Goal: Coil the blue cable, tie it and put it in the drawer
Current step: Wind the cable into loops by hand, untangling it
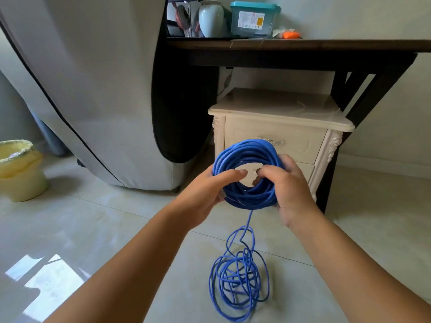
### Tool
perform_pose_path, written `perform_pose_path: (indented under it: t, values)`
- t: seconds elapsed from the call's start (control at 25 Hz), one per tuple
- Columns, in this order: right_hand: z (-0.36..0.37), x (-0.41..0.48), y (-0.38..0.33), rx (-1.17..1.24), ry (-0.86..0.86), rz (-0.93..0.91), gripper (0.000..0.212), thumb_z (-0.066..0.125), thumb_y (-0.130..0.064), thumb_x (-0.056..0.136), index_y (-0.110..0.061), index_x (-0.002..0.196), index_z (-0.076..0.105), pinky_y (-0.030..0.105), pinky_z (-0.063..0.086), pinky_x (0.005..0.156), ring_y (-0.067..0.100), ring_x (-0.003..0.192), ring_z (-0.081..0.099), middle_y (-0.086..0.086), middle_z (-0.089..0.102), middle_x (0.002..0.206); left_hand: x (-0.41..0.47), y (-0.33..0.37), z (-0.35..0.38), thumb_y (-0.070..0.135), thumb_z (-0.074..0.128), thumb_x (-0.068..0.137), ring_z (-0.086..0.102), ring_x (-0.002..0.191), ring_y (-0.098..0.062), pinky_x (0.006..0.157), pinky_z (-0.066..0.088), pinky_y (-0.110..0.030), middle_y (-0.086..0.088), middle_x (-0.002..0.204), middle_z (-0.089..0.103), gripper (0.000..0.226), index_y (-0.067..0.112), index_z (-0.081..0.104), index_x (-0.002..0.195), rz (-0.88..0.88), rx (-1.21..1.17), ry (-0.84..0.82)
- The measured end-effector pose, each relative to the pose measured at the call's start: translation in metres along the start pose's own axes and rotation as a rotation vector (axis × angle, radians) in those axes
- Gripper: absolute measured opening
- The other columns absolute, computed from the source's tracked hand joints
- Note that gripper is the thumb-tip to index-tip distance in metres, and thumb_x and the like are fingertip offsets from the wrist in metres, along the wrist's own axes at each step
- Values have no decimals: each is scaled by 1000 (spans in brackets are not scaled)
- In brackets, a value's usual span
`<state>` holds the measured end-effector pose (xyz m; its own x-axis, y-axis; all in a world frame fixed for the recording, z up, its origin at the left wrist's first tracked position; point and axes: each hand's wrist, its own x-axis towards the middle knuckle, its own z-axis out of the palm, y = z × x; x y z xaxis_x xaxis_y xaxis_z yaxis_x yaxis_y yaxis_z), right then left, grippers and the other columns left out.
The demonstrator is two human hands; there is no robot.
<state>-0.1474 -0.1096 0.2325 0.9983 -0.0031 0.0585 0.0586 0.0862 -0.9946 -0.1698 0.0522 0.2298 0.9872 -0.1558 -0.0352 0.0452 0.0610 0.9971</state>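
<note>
Head view: left hand (205, 194) and right hand (288, 190) grip opposite sides of the coil (247, 173), fingers curled, keeping loops together; uncoiled cable (240, 280) lies below both hands.

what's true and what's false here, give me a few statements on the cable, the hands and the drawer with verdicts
1. The left hand and right hand both grip the blue coil. True.
2. All the cable is coiled. False: a loose tangle lies on the floor, joined to the coil.
3. The top drawer is open. False: it is closed.
4. A yellow-lined bin stands far left. True.
</note>
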Motion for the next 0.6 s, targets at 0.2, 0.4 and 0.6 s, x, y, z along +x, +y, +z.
perform_pose_path:
  t: [0.2, 0.4, 0.6]
  values:
    - [-1, -12, -8, -757, -256, -201, 28, 67, -21, 66, -22, 87, 48, 34, 45, 59, 20, 65, 55, -7, 60, 70, -5, 9, -16, 9, 76, 70, 42, 134, -6, 110, 40, -33, 13, 146, 42, 99, 43, 29, 150, 179, 537, -34]
    - [10, -24, -15, -1104, -357, -371, 37, 64, -21, 77, -30, 101, 38, 30, 44, 63, 17, 77, 57, -9, 58, 87, -3, -4, -5, 13, 80, 72, 59, 100, -7, 86, 52, -23, 8, 115, 61, 68, 27, 52, 132, 429, 991, 43]
    - [-10, -17, -19, -645, -453, -86, 73, 82, -52, 63, -36, 117, 35, 25, 53, 75, 3, 93, 63, -14, 53, 112, -7, 7, -9, 6, 75, 77, 59, 70, -13, 60, 49, -23, 3, 78, 62, 23, 15, 60, 92, 508, 797, 201]
